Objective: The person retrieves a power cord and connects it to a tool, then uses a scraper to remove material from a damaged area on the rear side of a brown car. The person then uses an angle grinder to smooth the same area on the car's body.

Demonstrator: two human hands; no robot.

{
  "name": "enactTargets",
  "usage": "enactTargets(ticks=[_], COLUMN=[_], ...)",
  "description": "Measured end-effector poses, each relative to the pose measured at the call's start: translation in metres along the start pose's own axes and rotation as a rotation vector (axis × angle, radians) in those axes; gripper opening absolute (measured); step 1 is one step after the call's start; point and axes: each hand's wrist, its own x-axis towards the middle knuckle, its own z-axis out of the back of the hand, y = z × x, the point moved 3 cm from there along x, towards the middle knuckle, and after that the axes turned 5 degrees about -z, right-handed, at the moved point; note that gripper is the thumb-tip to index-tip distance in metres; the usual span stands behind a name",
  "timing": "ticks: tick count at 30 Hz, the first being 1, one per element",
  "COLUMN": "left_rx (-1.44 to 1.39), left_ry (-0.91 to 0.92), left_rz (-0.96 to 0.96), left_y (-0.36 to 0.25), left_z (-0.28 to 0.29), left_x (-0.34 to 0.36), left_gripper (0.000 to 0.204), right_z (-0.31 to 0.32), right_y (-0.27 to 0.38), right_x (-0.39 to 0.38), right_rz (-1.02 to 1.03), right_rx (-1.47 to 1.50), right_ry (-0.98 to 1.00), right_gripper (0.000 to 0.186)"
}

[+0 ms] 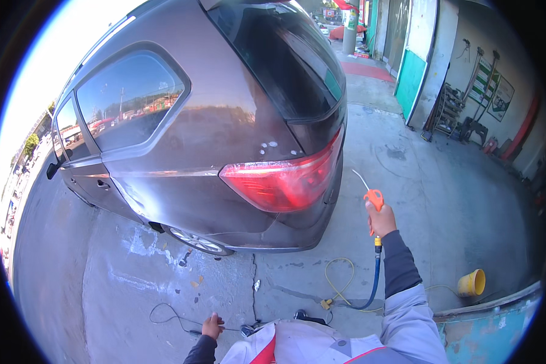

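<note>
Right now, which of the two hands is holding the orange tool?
The right hand grips the orange tool, with a blue hose hanging below; the left hand, lower in view, has none.

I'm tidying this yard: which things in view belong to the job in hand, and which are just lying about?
Part of the job, it seems:
orange blow gun, in the right grip
blue hose joined to it
dark car

Apparently lying about:
yellow bucket
black cable
</note>
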Motion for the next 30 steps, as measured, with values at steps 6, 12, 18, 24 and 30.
enactTargets(ticks=[6,12,18,24,30], left_rx=[0.571,0.866,0.534,0.366,0.459], left_ry=[0.011,0.195,0.096,-0.029,0.005], left_rz=[0.230,0.072,-0.056,-0.100,0.103], left_y=[0.180,0.183,0.120,0.096,0.153], left_z=[0.059,0.047,0.040,0.053,0.081], left_x=[-0.058,-0.042,0.036,0.059,0.010], left_gripper=[0.054,0.048,0.046,0.049,0.057], right_z=[-0.022,-0.024,-0.025,-0.109,-0.249], right_y=[-0.210,-0.073,0.106,0.055,0.034], right_x=[0.017,-0.031,-0.081,-0.081,-0.127], right_rz=[-0.250,-0.081,0.211,0.151,0.403], right_rx=[-0.461,-0.250,-0.037,-0.433,-0.794], right_ry=[0.079,0.102,-0.002,0.112,0.166], right_gripper=[0.039,0.042,0.039,0.037,0.044])
